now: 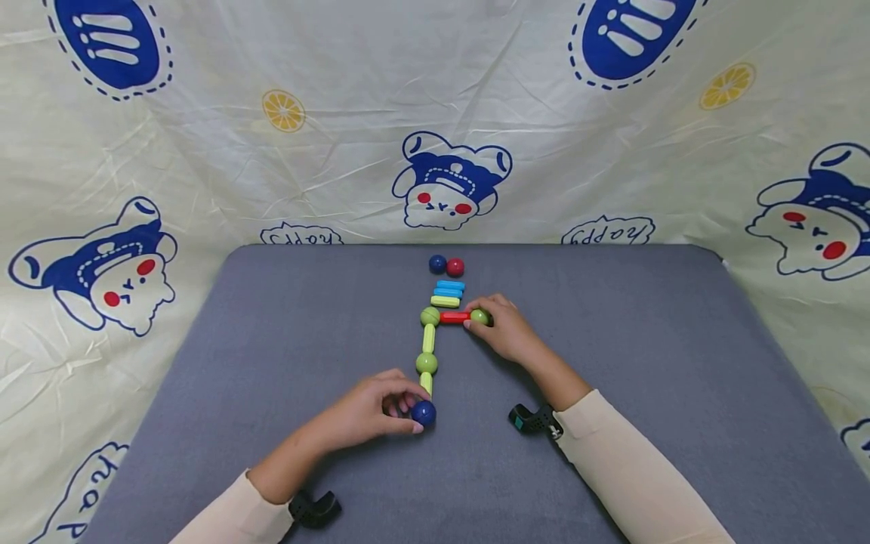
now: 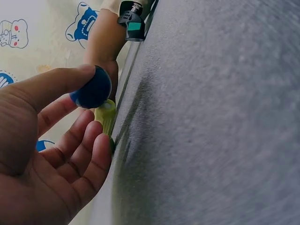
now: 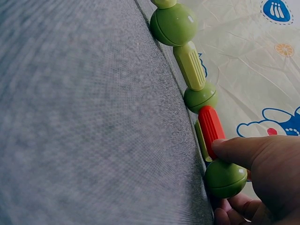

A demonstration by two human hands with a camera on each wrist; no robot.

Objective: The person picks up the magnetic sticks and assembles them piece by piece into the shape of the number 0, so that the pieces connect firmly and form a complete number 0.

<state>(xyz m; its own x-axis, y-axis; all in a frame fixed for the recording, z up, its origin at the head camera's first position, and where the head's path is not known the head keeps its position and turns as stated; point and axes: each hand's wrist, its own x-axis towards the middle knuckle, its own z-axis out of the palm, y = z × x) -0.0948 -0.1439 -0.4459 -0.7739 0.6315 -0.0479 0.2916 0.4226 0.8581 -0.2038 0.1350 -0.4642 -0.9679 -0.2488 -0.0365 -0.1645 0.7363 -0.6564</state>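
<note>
A chain of balls and rods lies on the grey table. My left hand [image 1: 370, 408] pinches a dark blue ball [image 1: 423, 413] at its near end, against a yellow-green rod [image 2: 107, 117]. Farther along come a green ball [image 1: 427, 363], another yellow-green rod [image 1: 429, 338] and a green corner ball [image 1: 430, 316]. From that corner a red rod [image 1: 455, 317] runs right to a green end ball [image 3: 226, 179]. My right hand [image 1: 504, 329] grips this end, its thumb on the red rod and its fingers around the ball.
Behind the chain lie a loose yellow-green rod [image 1: 445, 301] and two blue rods [image 1: 449, 289]. Farther back, a blue ball [image 1: 438, 264] and a red ball [image 1: 455, 267] sit side by side. A printed cloth [image 1: 353, 174] hangs behind the grey table [image 1: 285, 317].
</note>
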